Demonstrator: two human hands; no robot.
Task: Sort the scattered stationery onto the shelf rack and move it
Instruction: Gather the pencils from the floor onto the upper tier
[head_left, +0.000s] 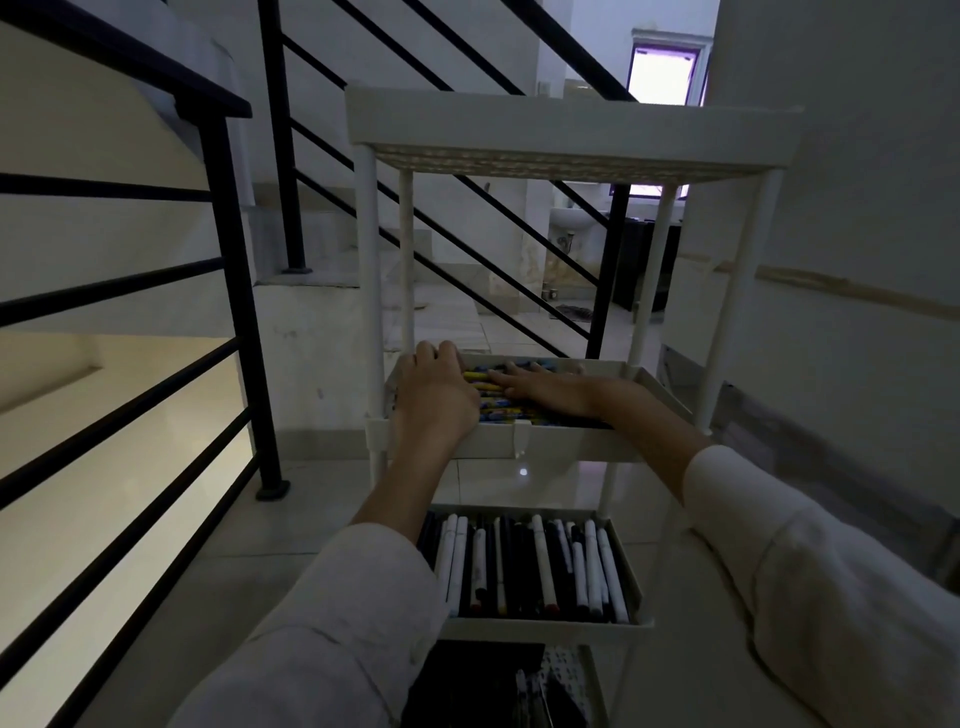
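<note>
On the middle tray of the white plastic shelf rack (571, 130), roll-prone yellow-and-blue crayons (498, 402) were covered by the flat, released right hand (540, 387) and the left hand (434, 400), its grasp untellable; the stiff posts (370, 260) were judged the safest hold.

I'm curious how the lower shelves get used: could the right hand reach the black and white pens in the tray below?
Probably yes. The pens lie in an open tray with a gap above; the right hand, flat on the crayons, would just need to pull back and drop down.

Dim stairwell: black railing (228, 291), tiled floor (322, 499), bright window (662, 75).
</note>
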